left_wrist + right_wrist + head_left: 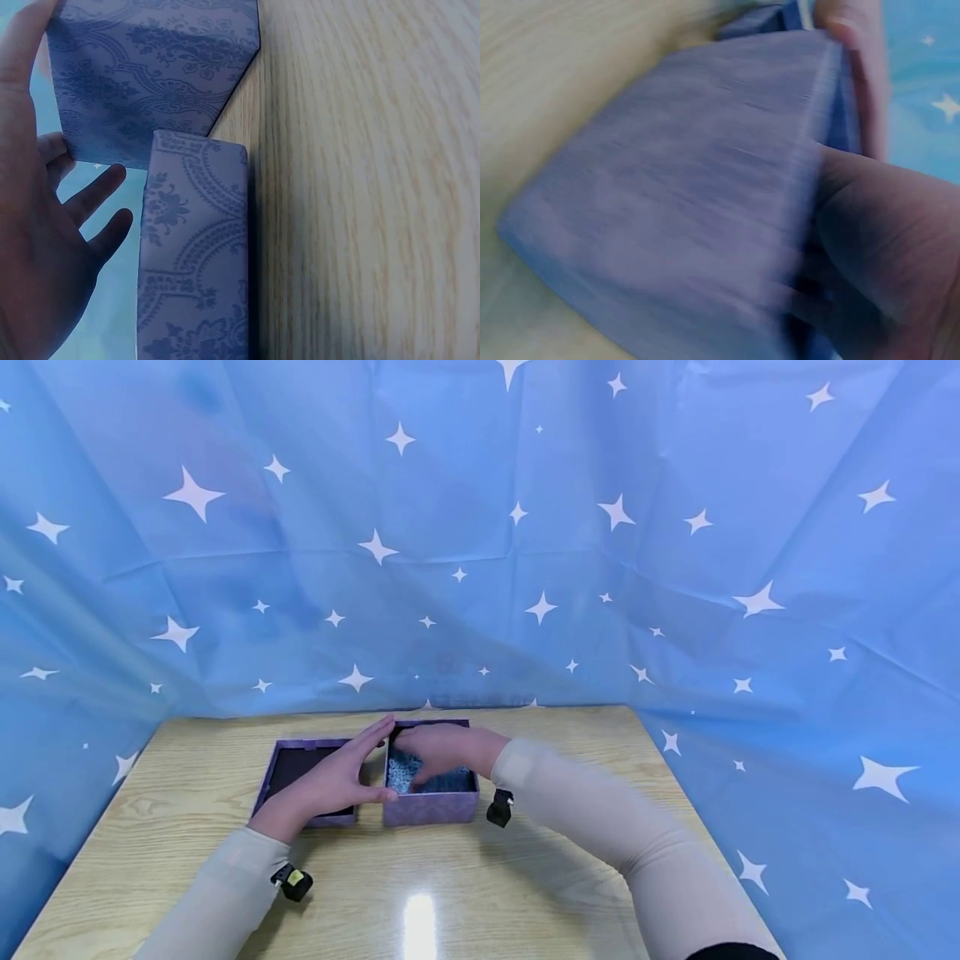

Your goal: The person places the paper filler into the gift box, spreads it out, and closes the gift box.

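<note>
A patterned purple box point(431, 810) stands on the table with its top uncovered. Light-blue, finely textured filling point(403, 772) shows inside; its kind is unclear. My left hand point(339, 782) spans the box's left side, thumb at the near corner and fingers toward the far one. Two of its fingers spread apart beside the wall in the left wrist view. My right hand point(442, 750) reaches into the box from the right, over the filling. Its fingertips are hidden, and whatever they hold does not show. The right wrist view is blurred; the right hand point(892, 232) sits behind the box wall there.
Left of the box lies a shallow purple lid point(341, 819), its dark inside facing up, beneath the left forearm. The pale wooden table point(375, 885) extends in front. A blue star-printed cloth point(480, 635) hangs behind and along both sides.
</note>
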`<state>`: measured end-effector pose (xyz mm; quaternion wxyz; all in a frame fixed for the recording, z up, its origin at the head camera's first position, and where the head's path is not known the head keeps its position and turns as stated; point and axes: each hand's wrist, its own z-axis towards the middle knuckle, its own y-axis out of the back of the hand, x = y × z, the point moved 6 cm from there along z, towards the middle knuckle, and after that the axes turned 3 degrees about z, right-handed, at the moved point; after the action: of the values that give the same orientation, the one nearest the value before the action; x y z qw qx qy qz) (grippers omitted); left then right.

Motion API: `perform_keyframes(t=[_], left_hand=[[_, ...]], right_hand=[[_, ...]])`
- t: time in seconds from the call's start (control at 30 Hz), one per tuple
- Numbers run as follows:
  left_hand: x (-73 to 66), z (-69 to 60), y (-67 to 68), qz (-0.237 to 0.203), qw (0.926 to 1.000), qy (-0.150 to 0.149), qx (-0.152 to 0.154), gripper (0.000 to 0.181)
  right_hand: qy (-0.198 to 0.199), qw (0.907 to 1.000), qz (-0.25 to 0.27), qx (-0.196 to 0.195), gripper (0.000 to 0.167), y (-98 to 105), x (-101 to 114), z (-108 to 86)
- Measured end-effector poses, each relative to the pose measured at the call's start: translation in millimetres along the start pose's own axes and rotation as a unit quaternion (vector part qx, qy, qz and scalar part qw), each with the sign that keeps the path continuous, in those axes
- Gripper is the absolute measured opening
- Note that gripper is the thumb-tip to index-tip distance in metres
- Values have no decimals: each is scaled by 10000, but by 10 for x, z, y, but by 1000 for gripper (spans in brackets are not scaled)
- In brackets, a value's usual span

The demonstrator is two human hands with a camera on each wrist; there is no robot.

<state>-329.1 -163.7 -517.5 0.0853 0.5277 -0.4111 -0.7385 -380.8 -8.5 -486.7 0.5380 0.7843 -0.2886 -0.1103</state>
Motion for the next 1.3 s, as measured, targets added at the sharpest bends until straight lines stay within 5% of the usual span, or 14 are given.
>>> perform_keyframes(t=[0.2,0.4,0.53,0.7,1.0,1.3], left_hand=[[-11,7,-7,38,10000,-35,4,117],[-19,5,7,39,10000,-24,-24,118],[-18,0,2,-29,10000,24,22,116],[-14,-5,7,-12,10000,22,-22,116],[-59,-8,19,45,9999,-106,-67,116],[-46,-6,25,-5,10000,-56,-32,116]], right_hand=[[-259,9987,-357,-246,86,-252,2,108],[-61,9994,-2,-351,80,-135,-14,54],[218,9941,848,-634,48,3,2,11],[439,9767,2027,-557,6,-48,57,84],[76,9696,2389,-525,20,-313,9,255],[556,9693,2358,-423,13,-140,3,119]])
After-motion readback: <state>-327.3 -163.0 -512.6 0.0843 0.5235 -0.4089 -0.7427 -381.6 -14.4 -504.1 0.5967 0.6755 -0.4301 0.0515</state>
